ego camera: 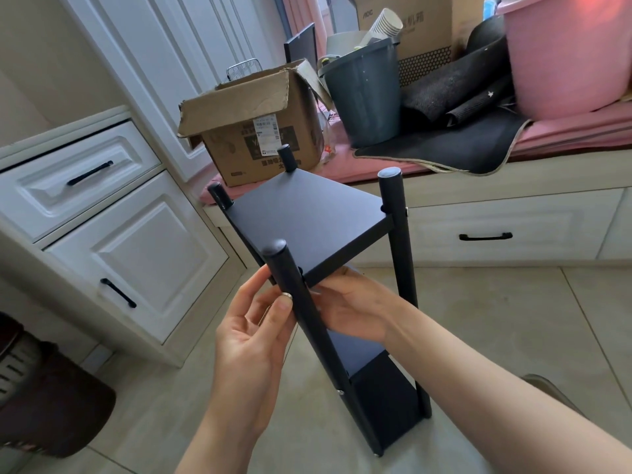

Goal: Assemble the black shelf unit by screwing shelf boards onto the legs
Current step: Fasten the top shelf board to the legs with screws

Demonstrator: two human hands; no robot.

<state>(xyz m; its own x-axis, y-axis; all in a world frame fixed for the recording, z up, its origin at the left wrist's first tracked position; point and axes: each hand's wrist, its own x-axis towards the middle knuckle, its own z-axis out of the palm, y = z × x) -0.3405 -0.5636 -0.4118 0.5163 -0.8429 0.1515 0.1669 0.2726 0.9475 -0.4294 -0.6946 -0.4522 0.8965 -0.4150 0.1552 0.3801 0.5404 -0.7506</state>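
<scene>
The shelf unit [342, 268] stands on the floor; left hand [253, 333] pinches a screw [286, 295] against the near leg [301, 302] just below the top board [307, 217], right hand [352, 309] steadies underneath, fingers hidden. Next: drive it in

open cardboard box [260, 131] beside grey bucket [364, 94], pink tub [564, 53]

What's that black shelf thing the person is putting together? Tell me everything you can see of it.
The black shelf unit is tall and narrow, matte black, with four round legs capped at the top. A flat top board sits just below the leg tops; lower boards show beneath. Small silver screw heads show on the legs. It stands slightly tilted on the tiled floor. The left hand pinches a small silver screw against the near leg; the right hand reaches under the top board.
</scene>
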